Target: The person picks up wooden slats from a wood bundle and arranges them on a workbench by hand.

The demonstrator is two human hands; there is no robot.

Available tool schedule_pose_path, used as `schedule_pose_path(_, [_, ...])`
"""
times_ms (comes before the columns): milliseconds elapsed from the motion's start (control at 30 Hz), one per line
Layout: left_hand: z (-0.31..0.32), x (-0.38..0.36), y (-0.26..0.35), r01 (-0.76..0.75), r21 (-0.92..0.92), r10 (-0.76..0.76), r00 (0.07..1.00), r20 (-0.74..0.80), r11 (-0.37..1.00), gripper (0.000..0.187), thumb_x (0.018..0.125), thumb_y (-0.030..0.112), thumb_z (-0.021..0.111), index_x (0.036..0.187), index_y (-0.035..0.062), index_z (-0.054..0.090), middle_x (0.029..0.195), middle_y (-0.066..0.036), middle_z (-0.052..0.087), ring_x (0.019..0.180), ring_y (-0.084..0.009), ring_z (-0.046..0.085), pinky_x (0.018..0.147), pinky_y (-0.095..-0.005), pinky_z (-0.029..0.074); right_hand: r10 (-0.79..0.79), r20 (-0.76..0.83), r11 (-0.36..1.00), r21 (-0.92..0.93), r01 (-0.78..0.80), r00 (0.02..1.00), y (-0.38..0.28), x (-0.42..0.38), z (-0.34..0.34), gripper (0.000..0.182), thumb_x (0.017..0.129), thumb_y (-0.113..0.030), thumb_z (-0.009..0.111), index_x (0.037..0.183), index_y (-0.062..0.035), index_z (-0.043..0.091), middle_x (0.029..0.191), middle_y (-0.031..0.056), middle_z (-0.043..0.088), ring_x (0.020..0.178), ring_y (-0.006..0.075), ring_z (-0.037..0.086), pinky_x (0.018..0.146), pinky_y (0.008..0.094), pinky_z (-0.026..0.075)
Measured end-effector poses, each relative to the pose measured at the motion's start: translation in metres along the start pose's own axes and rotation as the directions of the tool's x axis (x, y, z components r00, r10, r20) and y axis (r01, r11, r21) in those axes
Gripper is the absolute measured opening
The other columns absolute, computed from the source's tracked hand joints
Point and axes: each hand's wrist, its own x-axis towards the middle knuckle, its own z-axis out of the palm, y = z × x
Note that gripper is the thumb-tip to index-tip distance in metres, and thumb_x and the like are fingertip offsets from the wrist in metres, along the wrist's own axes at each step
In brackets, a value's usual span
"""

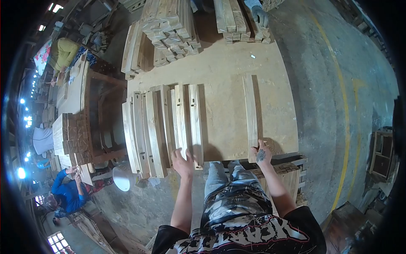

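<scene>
Several pale wooden slats (pixel 163 127) lie side by side on the left of a board-topped table; some have small dark slots near their ends. My left hand (pixel 182 164) closes over the near end of one slotted slat (pixel 181 114) in this row, thumb and fingers at its sides. Farther right, a single slat (pixel 250 110) lies apart, pointing away from me. Around its near end my right hand (pixel 262 155) is closed, with a dark tattoo on its back.
Stacked wooden pieces (pixel 169 25) stand at the table's far side, where a co-worker's gloved hand (pixel 261 17) rests by another stack (pixel 237 21). A small white object (pixel 253 56) lies on the tabletop (pixel 224 67). A white bucket (pixel 122 178) and a person in blue (pixel 67 190) are left.
</scene>
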Motion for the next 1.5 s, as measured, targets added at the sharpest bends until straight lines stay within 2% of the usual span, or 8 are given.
schedule_pose_path(333, [0.024,-0.008,-0.044,0.129,0.243,-0.185,0.957,0.224,0.962,0.063,0.080,0.032,0.079,0.127,0.0003,0.052,0.118,-0.022,0.052,0.114,-0.0410,0.053,0.093,-0.0512,0.047,0.028,-0.010,0.997,-0.073,-0.029,1.000,-0.014,-0.002,0.000,0.076,0.078,-0.057,0.076,0.128,-0.0074,0.050,0.107,0.0247,0.069,0.105,0.0404,0.067,0.089,0.0489,0.053])
schedule_pose_path(433, [0.016,-0.011,-0.044,0.074,0.224,-0.133,0.957,0.257,0.972,0.063,0.080,0.028,0.078,0.130,0.0009,0.051,0.125,-0.023,0.051,0.119,-0.0404,0.051,0.096,-0.0514,0.044,-0.033,-0.090,0.996,-0.083,0.025,0.995,-0.011,0.002,0.011,0.079,0.075,-0.055,0.080,0.129,-0.0057,0.050,0.124,0.0271,0.063,0.110,0.0411,0.066,0.091,0.0493,0.054])
schedule_pose_path(567, [-0.013,0.010,-0.038,0.052,0.281,-0.046,0.999,-0.029,0.958,0.061,0.079,0.023,0.075,0.132,0.0030,0.051,0.131,-0.020,0.051,0.124,-0.0378,0.048,0.099,-0.0490,0.038,0.072,0.037,0.996,-0.059,-0.070,0.997,-0.024,-0.002,-0.007,0.082,0.075,-0.057,0.080,0.130,-0.0042,0.050,0.125,0.0285,0.062,0.113,0.0420,0.064,0.093,0.0495,0.053])
schedule_pose_path(800, [-0.010,0.023,-0.050,0.062,0.392,-0.086,0.995,0.044,0.918,0.062,0.081,0.023,0.075,0.135,0.0051,0.050,0.123,-0.016,0.052,0.115,-0.0343,0.049,0.094,-0.0460,0.039,-0.043,-0.099,0.998,-0.050,0.038,0.994,-0.013,0.000,0.008,0.081,0.075,-0.053,0.081,0.129,-0.0003,0.052,0.121,0.0299,0.063,0.113,0.0416,0.064,0.094,0.0456,0.054])
schedule_pose_path(933, [-0.029,0.034,-0.058,0.100,0.424,-0.033,0.986,-0.162,0.900,0.064,0.083,0.020,0.074,0.137,0.0040,0.045,0.123,-0.019,0.051,0.116,-0.0354,0.050,0.093,-0.0486,0.038,0.043,-0.005,0.999,-0.011,-0.043,0.999,-0.015,0.002,0.003,0.082,0.074,-0.052,0.082,0.130,-0.0002,0.053,0.119,0.0293,0.065,0.113,0.0411,0.064,0.096,0.0451,0.053])
schedule_pose_path(1067, [-0.032,0.041,-0.090,0.229,0.386,-0.236,0.971,-0.029,0.893,0.068,0.082,0.028,0.080,0.134,-0.0003,0.048,0.119,-0.019,0.052,0.116,-0.0377,0.051,0.094,-0.0495,0.042,0.023,0.006,0.998,-0.061,-0.022,1.000,-0.020,0.002,-0.001,0.086,0.076,-0.053,0.080,0.134,0.0014,0.048,0.126,0.0286,0.061,0.118,0.0408,0.061,0.099,0.0472,0.050])
schedule_pose_path(1167, [-0.034,0.044,-0.091,0.213,0.426,-0.222,0.975,-0.030,0.879,0.068,0.080,0.029,0.082,0.130,-0.0023,0.050,0.118,-0.020,0.052,0.113,-0.0387,0.053,0.093,-0.0497,0.044,0.009,-0.051,0.996,-0.086,-0.014,0.999,-0.016,0.001,0.004,0.081,0.075,-0.051,0.082,0.130,-0.0014,0.050,0.117,0.0266,0.066,0.112,0.0393,0.065,0.094,0.0468,0.053])
schedule_pose_path(1500, [-0.042,0.043,-0.088,0.339,0.069,-0.346,0.910,0.228,0.938,0.049,0.082,0.020,0.079,0.116,-0.0046,0.054,0.101,-0.018,0.059,0.098,-0.0347,0.060,0.086,-0.0455,0.049,0.012,-0.045,0.999,-0.039,-0.014,0.999,-0.020,0.001,0.000,0.080,0.072,-0.048,0.084,0.127,-0.0019,0.050,0.119,0.0251,0.065,0.111,0.0409,0.065,0.092,0.0460,0.054])
